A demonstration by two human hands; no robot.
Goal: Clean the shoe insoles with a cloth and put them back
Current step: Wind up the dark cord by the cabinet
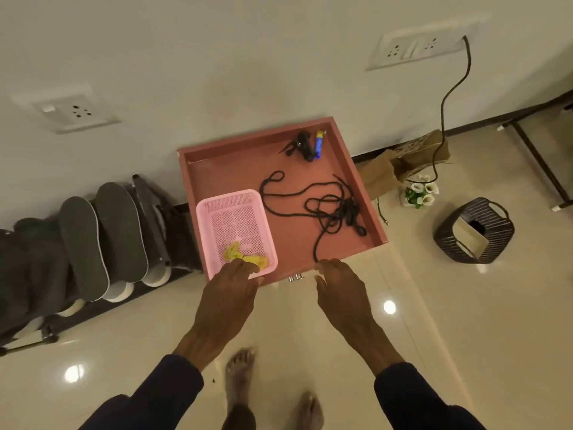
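Head cam, OP: where's the cloth (233, 253) at?

Reply: yellow, in the pink basket (229, 197) inside the drawer (232, 169). Left hand (229, 287) reaches it, can't tell if it grips. Right hand (338, 283), fingers loose, sits at the drawer's front edge. Insoles (82, 240) lean at left.

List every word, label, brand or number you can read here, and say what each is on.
No text is legible in this frame.
Dark print on the paper bag: too blurred to read.
Any label on the blue tube: too small to read.
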